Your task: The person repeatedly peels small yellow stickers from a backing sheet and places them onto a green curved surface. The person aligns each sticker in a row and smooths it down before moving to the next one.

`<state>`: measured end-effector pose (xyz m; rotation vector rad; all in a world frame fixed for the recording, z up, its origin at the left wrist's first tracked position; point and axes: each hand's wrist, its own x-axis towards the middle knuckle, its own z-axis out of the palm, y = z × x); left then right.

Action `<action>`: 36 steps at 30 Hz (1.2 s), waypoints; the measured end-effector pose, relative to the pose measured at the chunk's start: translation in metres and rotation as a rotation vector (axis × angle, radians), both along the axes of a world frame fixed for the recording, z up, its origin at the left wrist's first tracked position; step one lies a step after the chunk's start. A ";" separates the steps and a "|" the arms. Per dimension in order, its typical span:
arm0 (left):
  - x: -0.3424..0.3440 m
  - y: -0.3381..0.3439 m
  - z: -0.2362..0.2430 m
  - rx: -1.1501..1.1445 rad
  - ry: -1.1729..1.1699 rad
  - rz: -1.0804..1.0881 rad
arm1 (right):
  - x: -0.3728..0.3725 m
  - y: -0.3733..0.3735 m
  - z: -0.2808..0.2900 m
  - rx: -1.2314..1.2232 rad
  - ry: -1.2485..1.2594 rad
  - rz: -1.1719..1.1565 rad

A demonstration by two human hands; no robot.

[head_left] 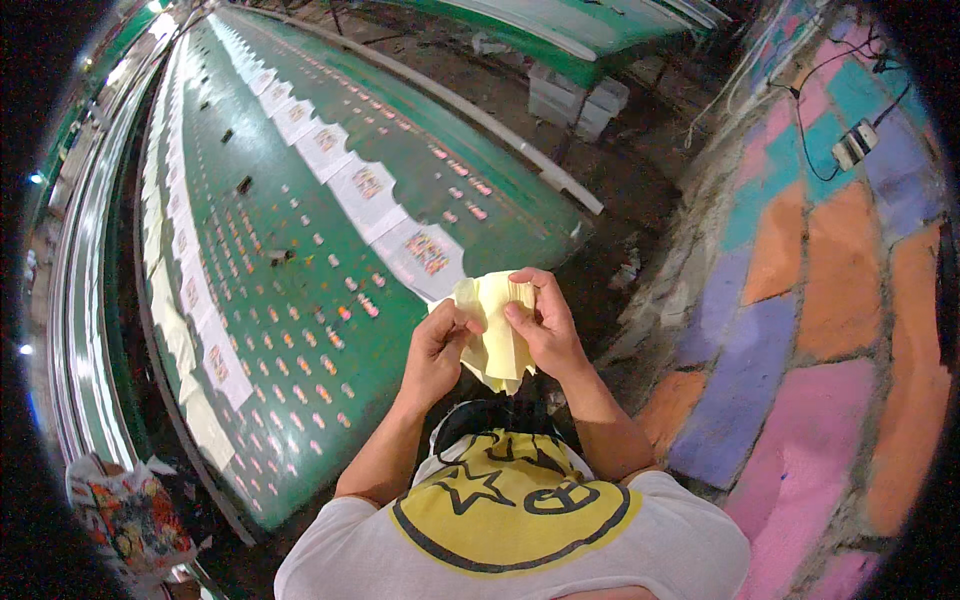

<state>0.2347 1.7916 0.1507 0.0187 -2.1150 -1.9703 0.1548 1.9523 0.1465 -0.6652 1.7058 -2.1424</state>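
Observation:
In front of my chest I hold a pale yellow piece of cloth (497, 325), gathered in folds, its lower edge hanging loose. My left hand (437, 343) is closed on its left side, fingers curled in. With thumb and fingers, my right hand (545, 322) pinches the upper right side. Just beyond the cloth, a white fabric piece (427, 255) with a multicoloured print lies on the long green table (300, 375). It is the nearest in a row of similar white pieces running away from me.
Another row of printed white pieces (222, 365) lies along the table's left side, with pale yellow pieces (207, 430) at that edge. Small coloured marks dot the tabletop. A painted block wall (740, 400) is on my right. Translucent bins (575, 103) stand under another table.

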 end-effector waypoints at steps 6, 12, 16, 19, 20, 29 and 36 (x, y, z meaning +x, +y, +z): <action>-0.091 0.032 0.015 -0.041 -0.123 -0.024 | -0.084 0.033 0.015 0.130 0.162 -0.025; -0.183 0.056 0.011 -0.009 -0.120 -0.061 | -0.171 0.064 0.023 0.203 0.133 -0.020; -0.235 0.074 0.024 0.252 -0.215 -0.096 | -0.221 0.081 0.028 0.226 0.168 -0.075; -0.266 0.081 0.022 0.248 -0.182 -0.093 | -0.247 0.089 0.035 0.255 0.136 -0.101; -0.272 0.085 0.026 0.275 -0.197 -0.079 | -0.256 0.095 0.031 0.285 0.177 -0.074; -0.338 0.101 0.011 -0.167 -0.055 0.103 | -0.347 0.092 0.038 0.388 0.165 0.103; -0.395 0.125 0.004 -0.129 -0.063 0.312 | -0.439 0.090 0.028 0.379 0.033 0.374</action>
